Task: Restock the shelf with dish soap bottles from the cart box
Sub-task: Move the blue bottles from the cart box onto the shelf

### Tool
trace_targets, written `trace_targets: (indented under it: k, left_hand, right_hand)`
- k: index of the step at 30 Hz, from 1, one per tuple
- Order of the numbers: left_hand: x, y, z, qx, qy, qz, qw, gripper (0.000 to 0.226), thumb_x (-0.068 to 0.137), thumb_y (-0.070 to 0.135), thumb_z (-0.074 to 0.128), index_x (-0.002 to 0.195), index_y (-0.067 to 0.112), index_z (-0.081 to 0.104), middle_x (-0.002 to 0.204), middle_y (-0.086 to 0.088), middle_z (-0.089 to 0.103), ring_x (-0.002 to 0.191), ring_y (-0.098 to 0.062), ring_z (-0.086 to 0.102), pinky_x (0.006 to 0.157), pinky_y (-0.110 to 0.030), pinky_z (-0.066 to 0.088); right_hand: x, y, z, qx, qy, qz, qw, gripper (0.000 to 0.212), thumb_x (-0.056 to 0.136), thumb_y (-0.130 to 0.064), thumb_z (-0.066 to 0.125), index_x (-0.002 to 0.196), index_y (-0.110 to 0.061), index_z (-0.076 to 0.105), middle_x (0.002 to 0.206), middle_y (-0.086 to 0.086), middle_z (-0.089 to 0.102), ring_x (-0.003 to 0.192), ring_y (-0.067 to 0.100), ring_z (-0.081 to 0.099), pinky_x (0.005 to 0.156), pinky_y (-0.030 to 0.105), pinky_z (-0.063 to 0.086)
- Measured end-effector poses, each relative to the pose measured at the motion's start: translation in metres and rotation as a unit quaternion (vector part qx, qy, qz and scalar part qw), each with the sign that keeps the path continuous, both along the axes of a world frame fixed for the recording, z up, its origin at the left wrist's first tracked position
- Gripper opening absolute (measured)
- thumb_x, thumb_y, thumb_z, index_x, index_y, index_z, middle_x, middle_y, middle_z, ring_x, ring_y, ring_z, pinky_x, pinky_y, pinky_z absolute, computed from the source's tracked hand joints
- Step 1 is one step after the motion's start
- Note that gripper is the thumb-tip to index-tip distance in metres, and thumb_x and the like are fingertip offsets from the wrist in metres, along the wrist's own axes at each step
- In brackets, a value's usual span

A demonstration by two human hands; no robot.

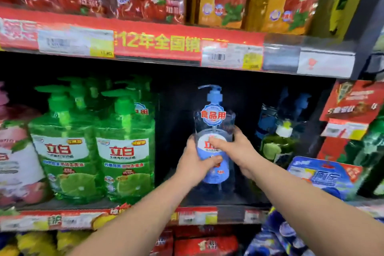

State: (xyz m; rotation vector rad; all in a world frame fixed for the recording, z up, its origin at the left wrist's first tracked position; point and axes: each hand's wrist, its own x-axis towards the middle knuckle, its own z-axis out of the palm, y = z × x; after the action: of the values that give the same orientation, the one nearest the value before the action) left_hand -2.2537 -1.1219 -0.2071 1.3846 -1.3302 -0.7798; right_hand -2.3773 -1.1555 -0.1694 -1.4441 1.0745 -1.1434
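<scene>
One blue-pump dish soap bottle (214, 118) is gripped upright by both hands, left hand (195, 164) low, right hand (234, 147) across the label, in the shelf (228, 213) gap right of the green bottles (124, 151).

"立白" green bottles (122, 151), "食品用" clear bottle (214, 122) (neck badge), "12年全国销" shelf strip (158, 44)

A store shelf (249, 201) spans mid-frame, its back panel (176, 93) dark and unlit. Across the upper frame runs a red price rail (158, 43) with paper tags (75, 42); a second rail (230, 214) lines the lower edge. A grey upright (361, 12) stands upper right.
</scene>
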Motion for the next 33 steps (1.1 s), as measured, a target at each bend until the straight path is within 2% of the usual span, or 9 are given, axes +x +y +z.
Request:
trace_targets:
  k: [4,8,11,15,18,22,25,30,33]
  left_hand:
    - [0.000,-0.027,-0.014,0.011,-0.049,0.049,0.998,0.093,0.055,0.042,0.077,0.135,0.015,0.039,0.118,-0.007,0.065,0.107,-0.027,0.062,0.091,-0.040,0.050]
    - [0.001,-0.050,-0.022,0.014,-0.059,0.079,0.995,0.099,0.063,0.028,0.082,0.143,0.024,0.026,0.130,-0.006,0.058,0.119,-0.028,0.054,0.099,-0.041,0.046]
    - [0.003,-0.062,-0.024,0.014,-0.035,0.076,0.996,0.098,0.060,0.026,0.082,0.141,0.033,0.026,0.129,-0.002,0.057,0.118,-0.024,0.055,0.100,-0.039,0.046]
    - [0.010,-0.072,-0.029,-0.010,-0.024,0.054,0.998,0.090,0.057,0.022,0.079,0.132,0.036,0.032,0.119,0.004,0.062,0.109,-0.017,0.061,0.093,-0.035,0.051]
    - [0.016,-0.081,-0.033,-0.035,0.012,0.033,0.999,0.083,0.061,0.008,0.080,0.126,0.035,0.037,0.120,0.000,0.062,0.110,-0.017,0.061,0.096,-0.037,0.050]
    - [0.028,-0.096,-0.041,-0.053,0.023,0.047,0.997,0.069,0.067,-0.005,0.074,0.121,0.028,0.047,0.116,-0.002,0.066,0.099,-0.012,0.064,0.081,-0.015,0.050]
    - [0.034,-0.107,-0.043,-0.059,0.046,0.079,0.994,0.061,0.073,-0.003,0.070,0.118,0.032,0.049,0.107,0.010,0.064,0.088,0.001,0.061,0.070,-0.004,0.044]
    - [0.038,-0.127,-0.045,-0.095,0.071,0.093,0.989,0.058,0.076,-0.001,0.069,0.112,0.039,0.049,0.104,0.015,0.063,0.092,0.004,0.060,0.076,-0.010,0.046]
    - [0.045,-0.133,-0.046,-0.087,0.076,0.087,0.989,0.054,0.078,0.000,0.068,0.121,0.029,0.051,0.116,0.003,0.064,0.105,-0.012,0.063,0.088,-0.024,0.051]
  right_hand:
    - [-0.002,-0.030,-0.018,-0.016,-0.011,0.028,0.999,0.043,0.073,-0.011,0.079,0.098,-0.032,0.052,0.091,-0.012,0.068,0.073,-0.002,0.068,0.059,0.012,0.053]
    - [0.000,-0.051,-0.030,-0.016,-0.036,0.055,0.998,0.051,0.075,-0.008,0.077,0.107,-0.037,0.051,0.102,-0.007,0.070,0.091,0.007,0.068,0.076,0.023,0.056]
    - [0.003,-0.057,-0.038,-0.025,-0.030,0.060,0.997,0.068,0.073,-0.003,0.077,0.127,-0.025,0.043,0.114,0.001,0.066,0.101,0.013,0.066,0.086,0.027,0.055]
    - [0.006,-0.064,-0.060,-0.006,-0.042,0.066,0.997,0.060,0.074,0.004,0.074,0.112,-0.032,0.046,0.098,-0.011,0.066,0.072,-0.010,0.067,0.058,0.008,0.050]
    - [0.011,-0.074,-0.063,0.008,-0.062,0.058,0.996,0.054,0.075,0.002,0.074,0.106,-0.036,0.052,0.094,-0.016,0.068,0.073,-0.009,0.067,0.059,0.009,0.050]
    - [0.029,-0.092,-0.063,0.009,-0.061,0.021,0.998,0.061,0.076,-0.002,0.074,0.127,-0.023,0.048,0.108,-0.001,0.067,0.094,0.013,0.066,0.079,0.025,0.053]
    - [0.037,-0.109,-0.064,0.007,-0.064,0.041,0.997,0.057,0.080,-0.001,0.071,0.130,-0.014,0.049,0.111,0.007,0.069,0.094,0.019,0.068,0.076,0.024,0.056]
    - [0.049,-0.137,-0.067,-0.010,-0.069,0.060,0.996,0.044,0.082,0.000,0.068,0.120,-0.018,0.055,0.091,-0.005,0.071,0.070,0.000,0.069,0.058,0.013,0.053]
    - [0.056,-0.148,-0.070,-0.014,-0.071,0.047,0.996,0.041,0.081,0.000,0.069,0.110,-0.025,0.053,0.086,-0.010,0.068,0.062,-0.007,0.067,0.053,0.009,0.049]
